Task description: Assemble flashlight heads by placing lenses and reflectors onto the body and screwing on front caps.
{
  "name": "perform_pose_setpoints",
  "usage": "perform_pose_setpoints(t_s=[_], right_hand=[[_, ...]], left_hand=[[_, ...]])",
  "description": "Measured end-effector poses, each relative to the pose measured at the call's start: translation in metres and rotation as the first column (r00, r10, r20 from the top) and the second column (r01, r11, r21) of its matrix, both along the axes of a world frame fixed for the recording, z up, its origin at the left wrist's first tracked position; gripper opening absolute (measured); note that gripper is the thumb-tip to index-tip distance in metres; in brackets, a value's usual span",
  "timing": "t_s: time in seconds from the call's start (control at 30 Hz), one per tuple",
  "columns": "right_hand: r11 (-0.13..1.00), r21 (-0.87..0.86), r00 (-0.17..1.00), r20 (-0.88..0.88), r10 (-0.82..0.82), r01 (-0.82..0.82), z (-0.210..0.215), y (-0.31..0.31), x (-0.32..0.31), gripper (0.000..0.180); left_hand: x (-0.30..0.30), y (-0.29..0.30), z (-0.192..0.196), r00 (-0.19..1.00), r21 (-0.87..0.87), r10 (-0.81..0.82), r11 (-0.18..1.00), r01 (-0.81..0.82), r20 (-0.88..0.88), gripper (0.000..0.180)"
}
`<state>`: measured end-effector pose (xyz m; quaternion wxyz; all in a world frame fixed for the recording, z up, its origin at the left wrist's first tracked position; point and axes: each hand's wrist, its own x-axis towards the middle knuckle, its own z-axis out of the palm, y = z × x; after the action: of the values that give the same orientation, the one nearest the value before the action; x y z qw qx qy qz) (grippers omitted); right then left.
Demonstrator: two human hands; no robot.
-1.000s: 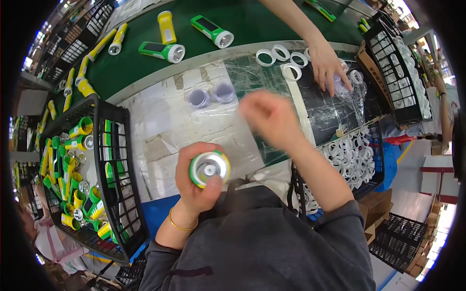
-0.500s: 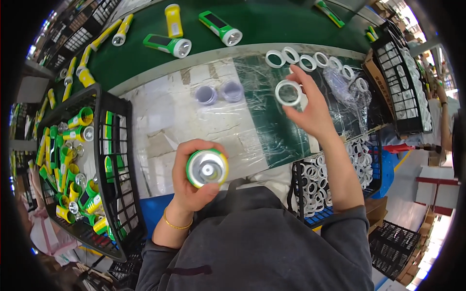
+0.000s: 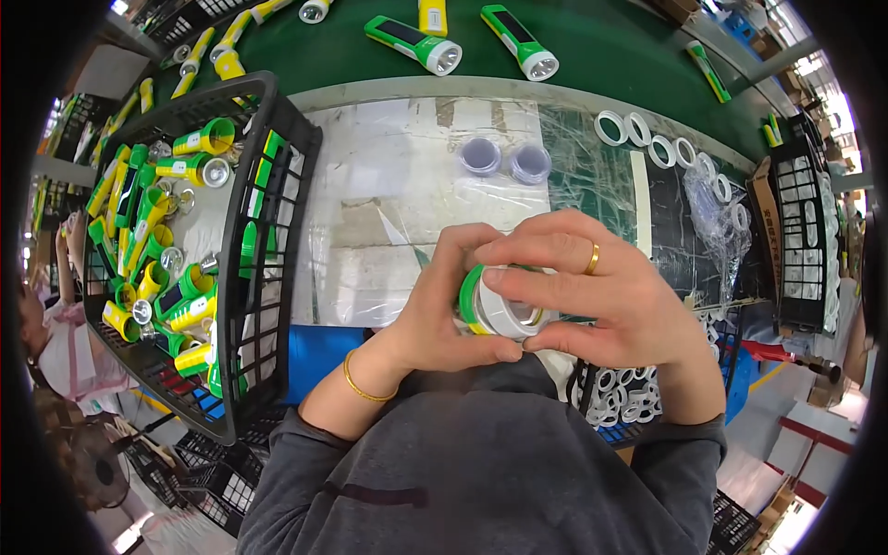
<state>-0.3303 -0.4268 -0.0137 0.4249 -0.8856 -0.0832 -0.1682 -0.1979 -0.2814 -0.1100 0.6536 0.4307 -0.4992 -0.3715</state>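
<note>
My left hand [image 3: 435, 305] is wrapped round a green and yellow flashlight [image 3: 469, 298], its head turned up toward me. My right hand [image 3: 601, 291] grips a white ring [image 3: 499, 313] and holds it against the rim of the flashlight head, tilted a little. Whether the ring sits fully on the rim cannot be made out behind my fingers. Beyond my hands, two clear plastic cups [image 3: 480, 158] stand on the plastic-covered table [image 3: 370, 199]. Several white rings [image 3: 610, 129] lie in a row at the table's far right.
At left stands a black crate [image 3: 277, 231] of green and yellow flashlight parts. Finished-looking flashlights [image 3: 518, 42] lie on the green belt [image 3: 592, 46] at the back. Crumpled plastic wrap [image 3: 717, 208] is at right. A crate of white rings [image 3: 624, 393] is beside my right forearm; another black crate [image 3: 800, 236] stands far right.
My right hand has brought the white ring from the far right down to the flashlight, and both hands now meet there. The view has shifted, so the crate and table appear further right.
</note>
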Motion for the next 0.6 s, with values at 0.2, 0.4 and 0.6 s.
perform_pose_setpoints(t_s=[0.2,0.4,0.6], right_hand=[[0.953,-0.289,0.996,-0.015,0.089,-0.090,0.014,0.006,0.007,0.053],[0.754,-0.571,0.822,-0.223,-0.524,0.325,-0.013,0.033,0.008,0.071],[0.801,-0.481,0.935,0.179,-0.308,0.356,-0.014,0.014,0.007,0.066]], left_hand=[[0.007,-0.005,0.019,0.972,0.267,-0.167,0.956,0.119,0.164,0.064],[-0.011,-0.015,0.003,0.564,-0.049,0.468,0.797,-0.602,0.680,0.051],[-0.004,-0.017,0.020,0.818,0.073,0.255,0.938,-0.338,0.515,0.047]])
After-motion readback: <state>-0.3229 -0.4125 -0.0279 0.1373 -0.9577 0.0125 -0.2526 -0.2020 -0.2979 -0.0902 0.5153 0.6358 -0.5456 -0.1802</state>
